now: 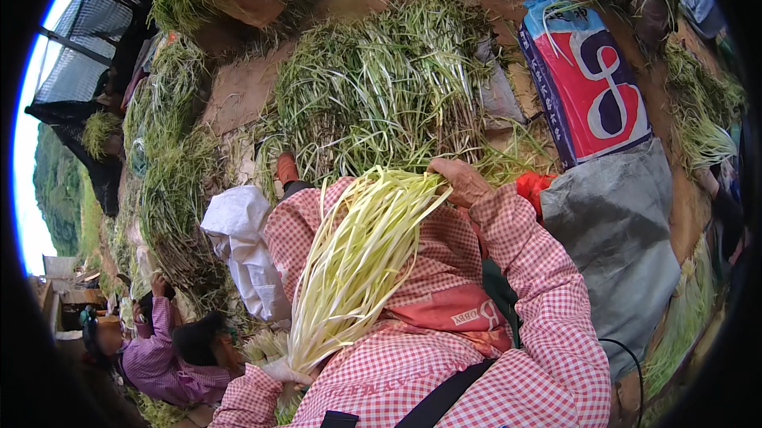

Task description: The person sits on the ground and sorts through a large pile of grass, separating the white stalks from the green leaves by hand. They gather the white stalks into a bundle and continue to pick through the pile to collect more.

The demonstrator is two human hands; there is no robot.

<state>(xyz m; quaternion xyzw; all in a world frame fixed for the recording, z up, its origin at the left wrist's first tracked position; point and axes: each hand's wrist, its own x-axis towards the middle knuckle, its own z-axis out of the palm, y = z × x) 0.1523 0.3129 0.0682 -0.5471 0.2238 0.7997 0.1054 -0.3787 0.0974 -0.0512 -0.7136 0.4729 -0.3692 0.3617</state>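
Left grip [290, 372], lower left, is closed on a long yellow-green leafy bunch [361, 261]; right grip [463, 181], centre, touches it, closure unclear.

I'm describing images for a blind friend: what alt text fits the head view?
The wearer's left hand holds the white ends of a bunch of pale green stalks; the right hand is at its leafy tips. Beyond lies a pile of greener stalks, a red and blue bag to its right, another person at lower left.

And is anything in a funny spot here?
Yes, a little: some loose pale strands are draped over the upper part of the red-and-blue bag, away from the big leafy pile.
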